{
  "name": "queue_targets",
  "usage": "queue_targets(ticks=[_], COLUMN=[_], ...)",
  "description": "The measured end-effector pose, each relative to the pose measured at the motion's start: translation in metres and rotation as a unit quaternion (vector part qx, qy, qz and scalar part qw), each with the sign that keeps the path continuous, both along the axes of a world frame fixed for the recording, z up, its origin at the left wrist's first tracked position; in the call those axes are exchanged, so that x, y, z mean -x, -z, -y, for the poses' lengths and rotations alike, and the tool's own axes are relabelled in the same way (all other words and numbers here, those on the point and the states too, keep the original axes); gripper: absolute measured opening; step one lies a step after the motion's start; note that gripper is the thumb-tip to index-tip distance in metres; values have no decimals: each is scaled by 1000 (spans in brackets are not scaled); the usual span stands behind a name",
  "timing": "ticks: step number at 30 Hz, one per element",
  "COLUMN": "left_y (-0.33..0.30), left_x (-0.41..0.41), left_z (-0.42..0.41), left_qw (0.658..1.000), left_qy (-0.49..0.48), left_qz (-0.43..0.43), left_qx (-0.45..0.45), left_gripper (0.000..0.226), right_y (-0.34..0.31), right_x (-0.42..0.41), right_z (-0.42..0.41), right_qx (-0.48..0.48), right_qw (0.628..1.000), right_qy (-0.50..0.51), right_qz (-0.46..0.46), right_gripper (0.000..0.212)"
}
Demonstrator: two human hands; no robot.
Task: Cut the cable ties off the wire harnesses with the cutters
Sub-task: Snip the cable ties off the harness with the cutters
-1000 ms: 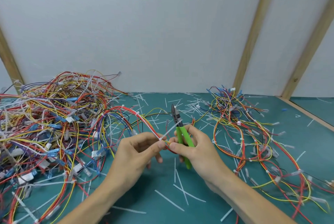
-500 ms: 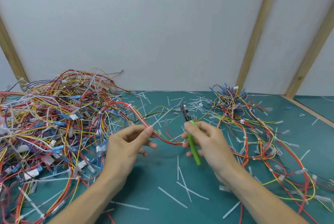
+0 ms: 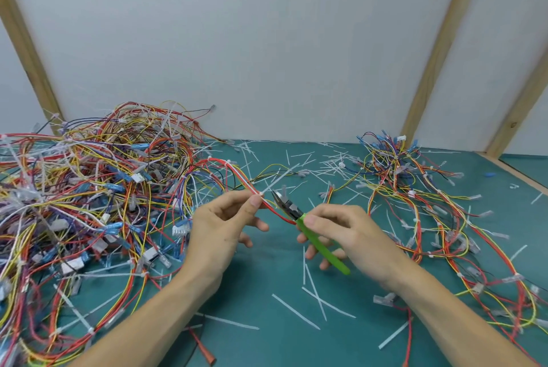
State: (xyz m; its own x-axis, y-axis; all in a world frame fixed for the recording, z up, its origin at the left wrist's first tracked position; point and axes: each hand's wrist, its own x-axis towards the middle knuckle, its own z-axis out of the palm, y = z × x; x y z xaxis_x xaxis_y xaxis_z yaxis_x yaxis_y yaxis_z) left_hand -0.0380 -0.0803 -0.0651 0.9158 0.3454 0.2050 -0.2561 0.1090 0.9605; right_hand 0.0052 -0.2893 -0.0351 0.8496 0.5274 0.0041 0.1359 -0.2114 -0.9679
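My left hand pinches a red, yellow and white wire harness just below a white cable tie. My right hand grips green-handled cutters, whose dark jaws point up and left, close beside that tie. The harness arcs back from my left fingers into the big tangle on the left, and a red wire runs from them toward the cutters.
A large heap of tied harnesses fills the left side of the green mat. A looser spread of harnesses lies at the right. Cut white tie pieces litter the mat. A white wall with wooden battens stands behind.
My left hand slid up the harness to a further cable tie. My right hand swung the cutters from upright to pointing up-left, bringing the jaws beside that tie.
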Motion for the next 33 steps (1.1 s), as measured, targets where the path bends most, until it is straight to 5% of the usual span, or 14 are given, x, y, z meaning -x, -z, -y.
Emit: queue_targets(ticks=[20,33], left_y=[2,1], left_x=[0,1], left_z=[1,4], left_qw=[999,998], left_qy=[9,37], left_qz=[4,9], left_qx=[-48,-56], left_gripper=[15,32], right_y=[-3,-2], right_x=[-2,0], right_z=[4,3], right_qx=[22,50], right_qw=[996,999], right_qy=[-31,-14], right_qz=[-82,3], right_gripper=[46,28])
